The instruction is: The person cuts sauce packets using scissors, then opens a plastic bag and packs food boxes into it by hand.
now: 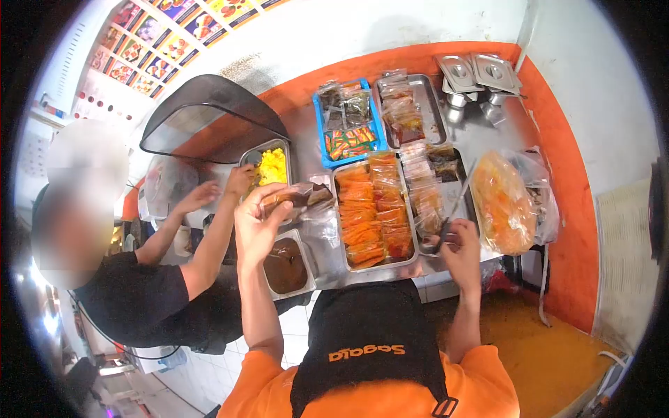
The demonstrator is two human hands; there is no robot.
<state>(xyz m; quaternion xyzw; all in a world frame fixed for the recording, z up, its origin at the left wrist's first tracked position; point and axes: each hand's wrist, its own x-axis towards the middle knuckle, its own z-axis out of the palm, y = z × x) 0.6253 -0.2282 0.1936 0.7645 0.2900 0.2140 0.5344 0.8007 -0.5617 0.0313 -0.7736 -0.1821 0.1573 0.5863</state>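
My left hand (255, 226) is closed around a small clear plastic packet of brown sauce (298, 198), held up over the table's near side. In my right hand (462, 252) is a pair of scissors (446, 231) with dark handles, its blades pointing up and away from me. The scissors are over the right-hand tray (468, 209), which contains sauce packets (422, 188). Between my hands lies a metal tray (340, 230) filled with bagged orange shreds (361, 216) and red-orange packets (392, 209). Below my left hand stands a container of brown sauce (286, 266).
A co-worker in a dark shirt (143, 296) reaches toward a pan of yellow food (273, 166) at left. Farther back are a blue basket (322, 132), another packet tray (435, 104), a mesh cover (216, 115) and lidded metal containers (458, 73). A large bag of orange food (503, 202) sits right.
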